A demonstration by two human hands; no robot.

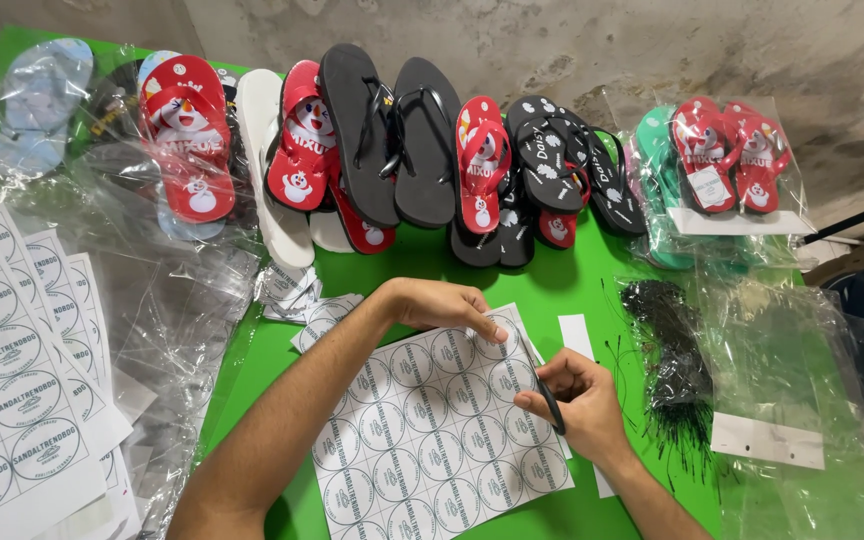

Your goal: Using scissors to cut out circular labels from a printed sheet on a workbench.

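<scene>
Sticker sheet (432, 420) is pinned by left hand (442, 305); right hand (577, 400) is clamped on scissors (549, 400). Cutting step judged underway. Steady sheet needed next.

Left hand (447, 305) pins round-label sheet (432, 440) on green table (552, 285); right hand (572, 400) grips black scissors (549, 400) at sheet edge. Flip-flops (392, 140) lined behind, label stacks (12, 380) left.

Two bare forearms, sleeveless to the frame's edge, left hand (442, 303) and right hand (577, 400) ungloved, without rings or watch.
</scene>
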